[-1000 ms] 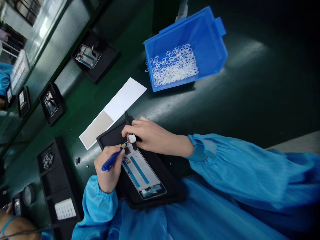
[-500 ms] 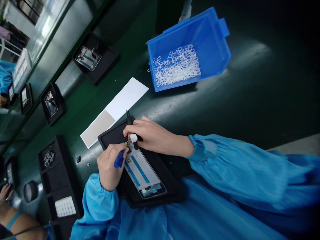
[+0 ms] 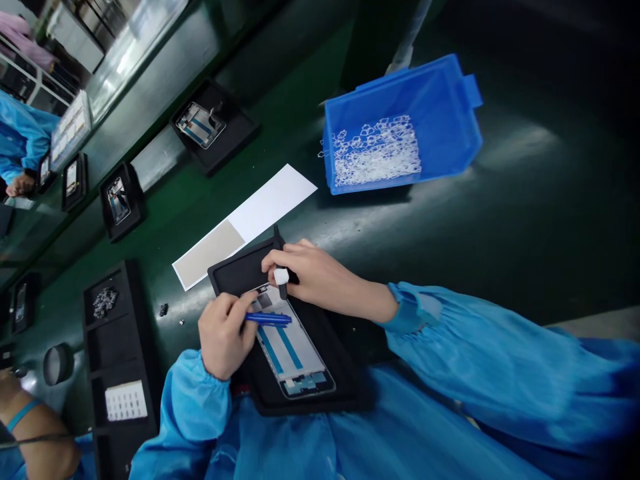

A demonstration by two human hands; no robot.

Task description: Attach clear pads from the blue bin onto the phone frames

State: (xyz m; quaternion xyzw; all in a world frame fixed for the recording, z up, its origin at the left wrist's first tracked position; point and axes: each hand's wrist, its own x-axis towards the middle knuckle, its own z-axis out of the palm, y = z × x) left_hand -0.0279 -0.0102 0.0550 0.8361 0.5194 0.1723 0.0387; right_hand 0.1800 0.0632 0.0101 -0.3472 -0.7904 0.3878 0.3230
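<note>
My left hand [image 3: 226, 333] is closed around a blue pen [image 3: 270, 319], which lies crosswise above the upper part of an opened phone frame [image 3: 300, 347]. The frame has a silvery back with two blue strips and rests in a black tray [image 3: 240, 267]. At the tray's far right side, my right hand [image 3: 315, 273] has its fingers curled round black tweezers [image 3: 278, 235]; their points face away from me. A white piece [image 3: 281, 276] sits on the tool near my fingers. The fingers partly hide the tweezers' middle.
A blue bin [image 3: 400, 127] holds many small white loops. Beyond my hands lies a white-and-beige card [image 3: 270, 200]. A compartment tray [image 3: 110, 347] stands left, and more phone trays [image 3: 215, 133] line the back. Co-workers' arms [image 3: 30, 133] show at the left edge.
The blue pen has swung from upright over the frame's upper end to lying crosswise, and my left hand has drawn back slightly. My right hand keeps its grip. The camera view has shifted.
</note>
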